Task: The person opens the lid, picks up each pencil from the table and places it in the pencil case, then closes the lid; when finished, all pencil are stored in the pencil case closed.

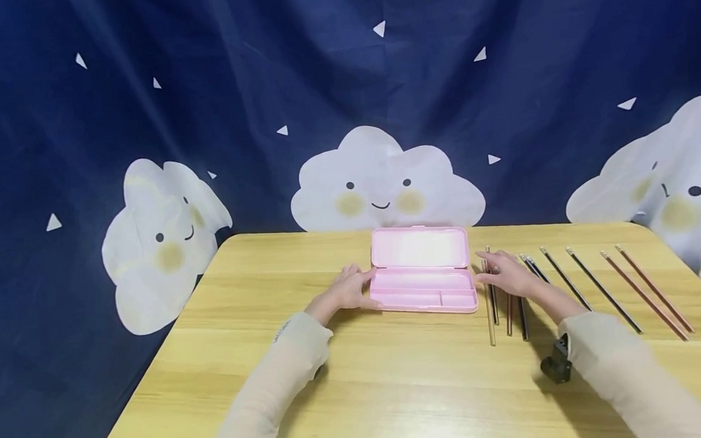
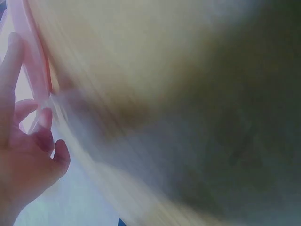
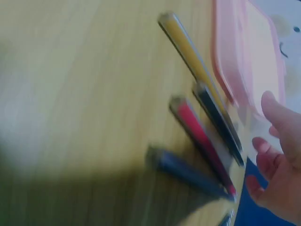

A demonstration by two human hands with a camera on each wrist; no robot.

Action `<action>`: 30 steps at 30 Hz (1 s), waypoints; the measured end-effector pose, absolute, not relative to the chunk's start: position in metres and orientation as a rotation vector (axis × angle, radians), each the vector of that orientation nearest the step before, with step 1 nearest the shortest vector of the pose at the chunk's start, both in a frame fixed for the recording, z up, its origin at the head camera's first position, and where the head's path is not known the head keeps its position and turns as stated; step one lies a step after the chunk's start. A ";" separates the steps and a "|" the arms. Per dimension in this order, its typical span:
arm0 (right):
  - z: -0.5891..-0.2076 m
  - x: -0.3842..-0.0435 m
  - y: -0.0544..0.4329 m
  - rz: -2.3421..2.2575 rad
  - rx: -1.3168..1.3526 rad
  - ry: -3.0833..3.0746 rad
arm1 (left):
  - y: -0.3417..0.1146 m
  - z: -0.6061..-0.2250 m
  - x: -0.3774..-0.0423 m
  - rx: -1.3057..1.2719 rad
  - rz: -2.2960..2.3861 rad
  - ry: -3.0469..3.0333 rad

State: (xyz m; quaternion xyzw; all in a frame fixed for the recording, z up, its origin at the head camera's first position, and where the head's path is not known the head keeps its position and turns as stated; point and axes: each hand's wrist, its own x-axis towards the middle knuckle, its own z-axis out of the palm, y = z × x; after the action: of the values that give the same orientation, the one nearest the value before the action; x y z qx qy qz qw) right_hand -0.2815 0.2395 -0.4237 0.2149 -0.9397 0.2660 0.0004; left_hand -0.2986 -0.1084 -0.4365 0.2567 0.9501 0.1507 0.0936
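A pink pencil case [image 1: 423, 306] lies on the table with its lid raised at the back and its divided tray showing. At the case's left end is my left hand [image 1: 347, 291], thumb along the front edge and fingers by the hinge side; it touches the case. My right hand [image 1: 510, 275] is just off the case's right end, over the far ends of several pencils. In the right wrist view a yellow pencil [image 3: 192, 54], a black pencil [image 3: 216, 120], a red pencil [image 3: 200, 139] and a dark blue pencil [image 3: 186, 172] lie apart from the fingers.
To the right of my right hand lie more pencils, among them a black pencil [image 1: 604, 290] and a reddish pencil [image 1: 656, 287]. A blue curtain [image 1: 341, 65] with cloud faces hangs behind the wooden table [image 1: 409, 383].
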 end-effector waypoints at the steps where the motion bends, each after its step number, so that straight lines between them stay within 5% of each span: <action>1: -0.422 -0.281 0.244 0.865 0.690 -2.939 | -0.108 -0.436 -0.299 0.764 0.457 2.809; 12: -0.413 -0.254 0.316 0.954 0.635 -2.848 | -0.112 -0.436 -0.305 0.974 0.689 2.682; 30: -0.431 -0.214 0.430 0.855 0.299 -2.770 | -0.109 -0.427 -0.299 0.703 0.563 2.713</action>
State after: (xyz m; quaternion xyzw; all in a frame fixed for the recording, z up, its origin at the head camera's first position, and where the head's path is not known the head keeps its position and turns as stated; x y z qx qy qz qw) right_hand -0.2144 0.4300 -0.4310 0.1020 -0.9444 0.2914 0.1133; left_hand -0.2993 -0.1088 -0.4268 0.2434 0.9396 0.1951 0.1410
